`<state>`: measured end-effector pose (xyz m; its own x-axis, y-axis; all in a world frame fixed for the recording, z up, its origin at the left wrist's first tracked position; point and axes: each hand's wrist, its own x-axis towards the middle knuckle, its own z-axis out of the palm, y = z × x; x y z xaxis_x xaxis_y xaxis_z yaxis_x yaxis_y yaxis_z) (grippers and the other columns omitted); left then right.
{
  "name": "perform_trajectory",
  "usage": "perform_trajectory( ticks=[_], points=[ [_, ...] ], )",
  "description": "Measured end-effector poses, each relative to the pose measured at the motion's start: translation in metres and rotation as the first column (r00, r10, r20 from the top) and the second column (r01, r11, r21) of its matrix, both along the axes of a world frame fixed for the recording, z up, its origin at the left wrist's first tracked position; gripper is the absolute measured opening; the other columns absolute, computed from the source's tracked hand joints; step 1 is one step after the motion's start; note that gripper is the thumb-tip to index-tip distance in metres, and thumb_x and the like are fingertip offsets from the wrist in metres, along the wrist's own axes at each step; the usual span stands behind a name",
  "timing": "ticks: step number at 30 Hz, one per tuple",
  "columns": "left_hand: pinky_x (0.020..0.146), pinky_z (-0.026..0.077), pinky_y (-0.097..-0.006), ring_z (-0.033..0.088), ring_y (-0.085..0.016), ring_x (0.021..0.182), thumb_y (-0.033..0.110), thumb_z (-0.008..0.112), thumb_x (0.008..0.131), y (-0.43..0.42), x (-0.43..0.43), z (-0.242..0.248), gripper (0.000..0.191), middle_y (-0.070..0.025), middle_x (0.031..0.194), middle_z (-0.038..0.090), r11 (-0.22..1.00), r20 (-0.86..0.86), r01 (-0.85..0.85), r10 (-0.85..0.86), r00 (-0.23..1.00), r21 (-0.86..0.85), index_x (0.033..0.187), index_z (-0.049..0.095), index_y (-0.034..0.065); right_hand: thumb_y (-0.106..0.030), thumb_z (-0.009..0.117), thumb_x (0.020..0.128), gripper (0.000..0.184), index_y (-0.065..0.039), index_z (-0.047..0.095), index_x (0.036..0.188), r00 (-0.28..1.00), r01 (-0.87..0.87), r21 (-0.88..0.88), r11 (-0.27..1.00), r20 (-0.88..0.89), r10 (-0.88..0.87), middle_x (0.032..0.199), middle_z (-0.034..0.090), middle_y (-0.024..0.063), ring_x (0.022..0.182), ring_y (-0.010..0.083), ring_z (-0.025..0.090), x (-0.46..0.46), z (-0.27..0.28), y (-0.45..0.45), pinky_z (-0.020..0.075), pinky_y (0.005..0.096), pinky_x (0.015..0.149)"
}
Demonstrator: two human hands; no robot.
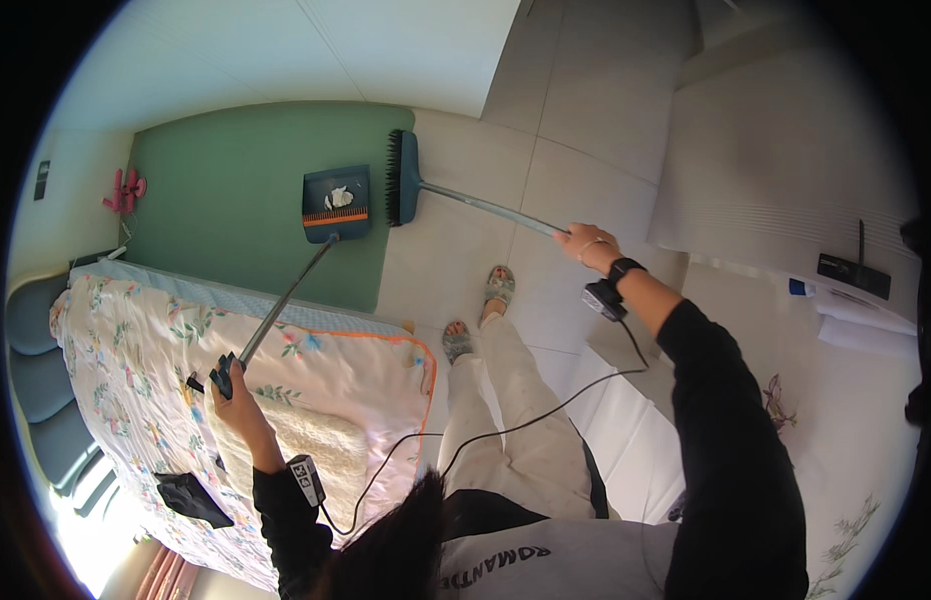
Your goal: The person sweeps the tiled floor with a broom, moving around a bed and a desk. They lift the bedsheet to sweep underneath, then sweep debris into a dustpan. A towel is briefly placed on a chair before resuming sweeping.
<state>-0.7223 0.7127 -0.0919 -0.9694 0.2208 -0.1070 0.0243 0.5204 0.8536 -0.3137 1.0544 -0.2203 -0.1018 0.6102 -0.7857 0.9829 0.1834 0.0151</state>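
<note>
My left hand (pixel 239 405) grips the upper end of the handle of a long-handled dustpan (pixel 315 185). The dark blue pan rests on a green floor mat (pixel 210 195), and crumpled white scraps (pixel 341 197) lie in it behind an orange-based row of comb teeth (pixel 335 217). In my right hand (pixel 591 244) is the grey metal pole of a broom (pixel 411 178). The broom head, dark blue with black bristles, is at the mat's right edge, a little to the right of the pan and apart from it. Its bristles face the pan.
A bed (pixel 345 367) with a floral cover stands at the left, with a cream fluffy cushion (pixel 315 442) and a black pouch (pixel 193 499) on it. Pink dumbbell-like objects (pixel 125 191) are by the wall. Black cables (pixel 540 411) run from my wrist devices across my legs.
</note>
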Motion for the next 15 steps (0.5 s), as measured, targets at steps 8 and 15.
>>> perform_trajectory(
  ticks=[8,15],
  points=[
    [0.077,0.041,-0.0240,0.055,-0.012,0.084,0.014,0.060,0.081,0.055,0.019,0.032,0.032,-0.0062,0.095,0.059,0.987,-0.024,0.126,-0.129,0.991,-0.098,0.106,0.055,-0.0036,-0.047,0.037,0.086,0.048,-0.007,0.060,0.100,0.951,0.310,-0.069,0.948,0.029,-0.308,0.102,0.060,0.0122,0.096,0.0290,0.056,0.102,-0.038,0.024,0.0438,0.0400,0.080],
    [0.076,0.042,-0.0243,0.055,-0.013,0.083,0.016,0.061,0.080,0.116,0.029,0.029,0.033,-0.0061,0.095,0.059,0.957,0.017,0.239,-0.240,0.971,-0.166,0.105,0.055,-0.0039,-0.044,0.037,0.086,0.042,-0.008,0.056,0.098,0.957,0.235,0.094,0.968,0.154,-0.247,0.090,0.062,0.0129,0.087,0.0306,0.059,0.238,0.029,-0.015,0.0466,0.0409,0.073]
  ],
)
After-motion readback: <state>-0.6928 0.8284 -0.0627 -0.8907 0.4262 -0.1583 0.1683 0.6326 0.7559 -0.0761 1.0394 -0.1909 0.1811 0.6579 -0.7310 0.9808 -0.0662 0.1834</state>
